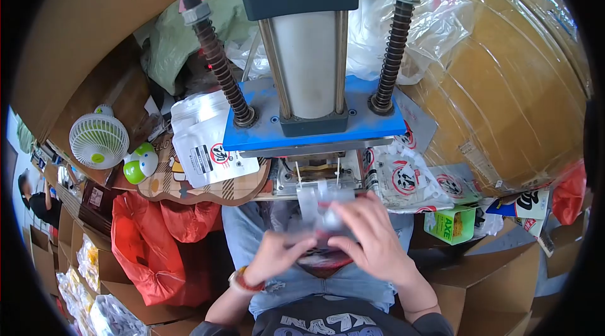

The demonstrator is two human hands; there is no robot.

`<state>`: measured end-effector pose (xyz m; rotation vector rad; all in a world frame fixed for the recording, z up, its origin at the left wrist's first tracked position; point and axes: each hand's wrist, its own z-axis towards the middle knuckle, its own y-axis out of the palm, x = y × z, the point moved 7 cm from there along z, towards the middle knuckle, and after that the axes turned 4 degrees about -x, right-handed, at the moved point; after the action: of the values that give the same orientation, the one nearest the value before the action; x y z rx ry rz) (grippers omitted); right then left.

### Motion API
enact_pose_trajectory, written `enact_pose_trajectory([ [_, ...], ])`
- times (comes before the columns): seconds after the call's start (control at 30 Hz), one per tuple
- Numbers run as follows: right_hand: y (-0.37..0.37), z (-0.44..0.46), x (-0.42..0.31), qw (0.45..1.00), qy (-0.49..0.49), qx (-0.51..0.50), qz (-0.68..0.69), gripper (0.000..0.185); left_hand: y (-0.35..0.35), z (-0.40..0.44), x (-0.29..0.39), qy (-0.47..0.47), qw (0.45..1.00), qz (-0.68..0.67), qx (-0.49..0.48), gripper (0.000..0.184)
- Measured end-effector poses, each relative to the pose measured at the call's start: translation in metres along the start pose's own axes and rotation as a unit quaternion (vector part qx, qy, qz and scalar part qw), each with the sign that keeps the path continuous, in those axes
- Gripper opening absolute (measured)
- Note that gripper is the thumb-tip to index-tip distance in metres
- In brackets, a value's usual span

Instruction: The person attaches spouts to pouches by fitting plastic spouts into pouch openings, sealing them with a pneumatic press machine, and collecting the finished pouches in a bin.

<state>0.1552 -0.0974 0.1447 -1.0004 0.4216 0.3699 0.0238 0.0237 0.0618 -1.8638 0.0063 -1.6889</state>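
Observation:
Over the lap, in front of the press, a small translucent plastic pouch [309, 205] is smeared by motion. My right hand [375, 238] closes on its right side, fingers bent and pointing forward. My left hand [274, 259], with a reddish band at the wrist, is at the pouch's lower left, thumb pointing right; its other fingers are blurred or partly hidden. Just beyond the hands is the metal bed [296, 181] of the press, under a blue plate [315, 128]. What lies inside the pouch is too blurred to tell.
White printed pouches [208, 147] are stacked left of the press, and more printed bags [403, 178] lie to its right. A small fan [99, 140] and a red plastic bag [148, 248] are at left. Large cartons [504, 84] crowd the right. Another person [45, 203] is far left.

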Motion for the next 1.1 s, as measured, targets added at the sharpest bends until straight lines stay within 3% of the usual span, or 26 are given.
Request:
enact_pose_trajectory([
  [0.03,0.003,-0.003,0.016,0.999,0.035,0.000,0.006,0.059,0.009,0.012,-0.028,-0.083,0.995,-0.033,-0.032,0.016],
  [0.13,-0.032,-0.019,0.031,0.990,0.094,0.100,-0.041,0.040,0.019,0.041,-0.060,-0.148,0.909,-0.383,0.068,0.023],
  [0.2,-0.054,-0.026,0.050,0.976,0.131,0.139,-0.105,0.035,0.008,0.060,-0.052,-0.153,0.899,-0.407,0.054,0.030],
  [0.23,-0.059,-0.023,0.063,0.960,0.194,0.153,-0.129,0.031,0.007,0.068,-0.054,-0.150,0.885,-0.437,0.055,0.031],
  [0.27,-0.048,-0.028,0.088,0.960,0.196,0.154,-0.129,0.031,0.006,0.074,-0.058,-0.157,0.887,-0.431,0.057,0.035],
  [0.33,-0.016,-0.043,0.150,0.923,0.218,0.116,-0.295,0.028,0.010,0.078,-0.067,-0.170,0.883,-0.434,0.056,0.035],
  [0.37,-0.018,-0.047,0.150,0.923,0.217,0.118,-0.294,0.028,0.012,0.080,-0.073,-0.180,0.879,-0.437,0.059,0.034],
  [0.43,0.001,-0.055,0.161,0.932,0.278,-0.026,-0.231,0.026,0.008,0.078,-0.075,-0.166,0.897,-0.403,0.081,0.031],
  [0.5,0.005,-0.063,0.150,0.940,0.254,-0.002,-0.227,0.026,-0.004,0.073,-0.060,-0.158,0.936,-0.314,0.035,0.035],
  [0.53,0.005,-0.068,0.149,0.954,0.263,-0.017,-0.141,0.025,-0.026,0.071,-0.058,-0.161,0.974,-0.157,0.028,0.043],
  [0.57,0.005,-0.070,0.148,0.961,0.270,-0.034,-0.053,0.025,-0.056,0.070,-0.069,-0.158,0.973,-0.124,0.112,0.051],
  [0.6,0.002,-0.068,0.143,0.960,0.271,-0.035,-0.052,0.025,-0.083,0.065,-0.086,-0.157,0.965,-0.087,0.193,0.059],
  [0.63,-0.005,-0.067,0.137,0.958,0.283,0.039,0.024,0.026,-0.112,0.058,-0.087,-0.115,0.925,0.243,0.268,0.067],
  [0.67,-0.010,-0.067,0.136,0.945,0.291,0.114,0.100,0.027,-0.123,0.053,-0.086,-0.057,0.776,0.546,0.311,0.075],
  [0.7,-0.012,-0.073,0.140,0.930,0.311,0.161,0.116,0.030,-0.123,0.051,-0.131,-0.090,0.837,0.496,0.213,0.081],
  [0.73,-0.011,-0.076,0.143,0.930,0.309,0.162,0.116,0.030,-0.108,0.039,-0.126,-0.058,0.858,0.484,0.163,0.081],
  [0.77,-0.010,-0.081,0.147,0.908,0.297,0.196,0.220,0.031,-0.095,0.027,-0.114,-0.021,0.875,0.471,0.110,0.082],
  [0.8,-0.007,-0.086,0.150,0.874,0.285,0.229,0.321,0.033,-0.087,0.014,-0.098,0.036,0.880,0.453,0.139,0.064],
  [0.83,-0.008,-0.087,0.144,0.871,0.291,0.231,0.322,0.033,-0.091,0.002,-0.104,0.064,0.885,0.427,0.177,0.054],
  [0.87,-0.019,-0.076,0.125,0.905,0.236,0.227,0.272,0.035,-0.095,-0.009,-0.110,0.089,0.887,0.397,0.217,0.046],
  [0.9,-0.030,-0.063,0.103,0.933,0.176,0.222,0.220,0.036,-0.100,-0.012,-0.100,0.033,0.902,0.327,0.279,0.032],
  [0.97,-0.049,-0.043,0.053,0.964,0.111,0.209,0.123,0.036,-0.106,-0.019,-0.083,-0.013,0.936,0.210,0.283,0.029],
  [1.1,-0.041,-0.014,-0.008,0.985,-0.031,0.168,-0.024,0.037,-0.078,-0.026,-0.002,0.086,0.918,0.238,0.304,0.040],
])
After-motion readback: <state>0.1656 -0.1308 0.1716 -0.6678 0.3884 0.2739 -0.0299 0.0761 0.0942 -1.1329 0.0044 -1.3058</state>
